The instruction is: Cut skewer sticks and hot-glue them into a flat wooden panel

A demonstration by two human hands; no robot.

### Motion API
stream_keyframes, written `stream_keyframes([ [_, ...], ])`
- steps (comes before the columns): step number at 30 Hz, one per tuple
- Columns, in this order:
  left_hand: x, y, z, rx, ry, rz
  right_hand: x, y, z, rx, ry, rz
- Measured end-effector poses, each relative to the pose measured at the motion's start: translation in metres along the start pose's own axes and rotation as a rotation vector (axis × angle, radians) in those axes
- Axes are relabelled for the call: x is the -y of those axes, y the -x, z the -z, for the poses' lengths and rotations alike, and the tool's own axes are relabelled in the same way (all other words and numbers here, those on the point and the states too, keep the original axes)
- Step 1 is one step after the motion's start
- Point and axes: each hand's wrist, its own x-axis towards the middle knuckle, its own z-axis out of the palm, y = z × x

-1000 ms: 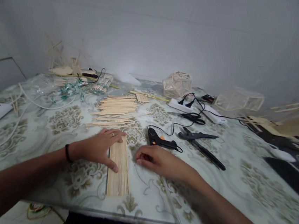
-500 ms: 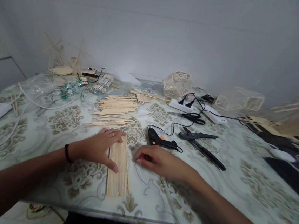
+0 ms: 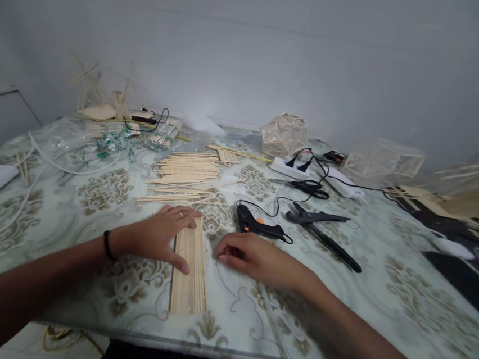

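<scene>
A flat panel of thin wooden sticks laid side by side (image 3: 188,293) lies lengthwise before me on the table. Across its upper left part rests my left hand (image 3: 164,234), open, with the thumb stretched over the sticks and the fingertips at the far end. My right hand (image 3: 245,253) lies on the tablecloth just right of the panel, apart from it. Its fingers are loosely curled in, and I see nothing in them. Just beyond it is a black glue gun (image 3: 262,227) with an orange trigger. Loose sticks (image 3: 187,169) lie in rows past my left hand.
Pliers (image 3: 323,232) and black scissors (image 3: 306,187) lie to the right, near a white power strip (image 3: 289,168) with cables. Stick-built frames (image 3: 284,134) stand at the back. Plastic wrappers (image 3: 107,144) are at left; a thin clear rod (image 3: 278,330) reaches the front edge.
</scene>
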Motion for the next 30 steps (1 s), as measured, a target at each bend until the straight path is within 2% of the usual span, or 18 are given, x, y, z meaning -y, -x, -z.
stream_keyframes([
  [30,0.0009,-0.0002,-0.0009,-0.016,0.004,-0.004,0.0007,-0.0004,0.0003,-0.011,0.008,0.023],
])
